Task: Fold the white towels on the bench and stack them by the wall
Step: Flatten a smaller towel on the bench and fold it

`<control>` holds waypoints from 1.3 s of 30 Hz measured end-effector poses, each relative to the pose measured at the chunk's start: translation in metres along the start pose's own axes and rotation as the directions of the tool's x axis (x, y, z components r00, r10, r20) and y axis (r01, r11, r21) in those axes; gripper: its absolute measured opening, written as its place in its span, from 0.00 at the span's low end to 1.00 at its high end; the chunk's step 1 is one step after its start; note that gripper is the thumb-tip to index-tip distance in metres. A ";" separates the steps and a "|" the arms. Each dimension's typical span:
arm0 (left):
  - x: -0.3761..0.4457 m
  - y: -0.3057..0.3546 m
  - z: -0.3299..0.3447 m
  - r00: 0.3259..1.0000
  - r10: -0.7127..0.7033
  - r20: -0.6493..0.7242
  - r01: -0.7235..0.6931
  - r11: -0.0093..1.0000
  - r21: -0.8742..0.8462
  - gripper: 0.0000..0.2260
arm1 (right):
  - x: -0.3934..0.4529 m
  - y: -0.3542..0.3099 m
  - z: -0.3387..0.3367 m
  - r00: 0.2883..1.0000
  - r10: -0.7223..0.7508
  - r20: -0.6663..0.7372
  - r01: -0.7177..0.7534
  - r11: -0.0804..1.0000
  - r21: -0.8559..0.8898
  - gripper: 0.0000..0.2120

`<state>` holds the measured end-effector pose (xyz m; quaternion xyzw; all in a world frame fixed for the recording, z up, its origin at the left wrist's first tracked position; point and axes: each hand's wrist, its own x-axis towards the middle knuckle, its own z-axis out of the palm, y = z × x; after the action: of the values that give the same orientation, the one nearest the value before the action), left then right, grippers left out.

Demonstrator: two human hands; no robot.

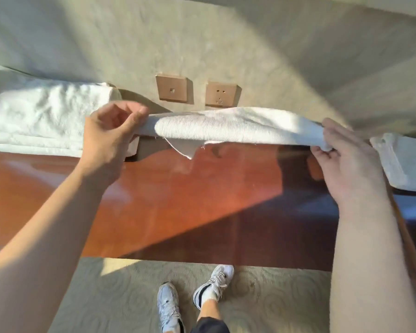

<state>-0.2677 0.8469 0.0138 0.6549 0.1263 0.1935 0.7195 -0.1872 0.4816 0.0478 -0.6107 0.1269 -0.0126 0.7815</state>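
From the head camera I have a white towel (238, 126) stretched in the air above the far edge of the wooden bench (178, 200), close to the wall. My left hand (108, 140) pinches its left end between thumb and fingertips; my right hand (346, 159) grips the right end with curled fingers. One loose corner droops from the middle, so the layers are not matched. To do this fold well, I judge I should keep the span taut, line up the edges, then lower it flat on the bench before creasing.

A stack of folded towels (46, 121) sits at the far left edge against the wall, and another towel (401, 159) lies at the right edge. Two wall sockets (197, 92) sit behind the towel. Neither pile blocks the bare middle of the bench.
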 end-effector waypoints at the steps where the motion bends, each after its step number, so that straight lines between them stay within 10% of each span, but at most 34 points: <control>1: -0.010 -0.014 -0.004 1.000 -0.016 0.003 0.016 0.999 0.039 0.04 | -0.003 0.021 -0.009 1.000 0.006 -0.008 -0.007 0.999 -0.053 0.13; 5: -0.052 -0.100 -0.022 0.987 -0.159 -0.017 0.154 0.919 0.362 0.03 | -0.013 0.121 -0.032 0.960 0.233 -0.158 -0.248 0.965 -0.087 0.14; 11: -0.109 -0.191 -0.046 0.916 -0.400 -0.036 0.267 0.540 0.798 0.04 | -0.044 0.236 -0.056 0.891 0.377 -0.253 -0.448 0.819 -0.358 0.13; 21: -0.090 -0.198 -0.018 0.928 -0.314 -0.202 0.348 0.534 0.771 0.15 | -0.027 0.235 -0.041 0.936 0.250 -0.246 -0.321 0.325 -0.890 0.25; 31: -0.094 -0.204 -0.017 0.861 -0.508 -0.034 0.313 0.475 0.823 0.20 | -0.013 0.236 -0.031 0.959 0.236 -0.159 -0.217 0.249 -0.944 0.20; 35: -0.130 -0.199 -0.027 0.877 -0.481 -0.005 0.229 0.408 0.884 0.24 | -0.037 0.230 -0.058 0.921 0.241 -0.307 -0.348 0.153 -0.925 0.27; 39: -0.098 -0.203 -0.010 0.934 -0.358 -0.017 0.214 0.518 0.828 0.20 | -0.003 0.223 -0.038 0.985 0.063 -0.163 -0.169 0.123 -0.978 0.31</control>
<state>-0.3363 0.7987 -0.1950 0.8954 0.2508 -0.0600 0.3630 -0.2284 0.5024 -0.1742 -0.9605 0.1823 0.1100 0.1790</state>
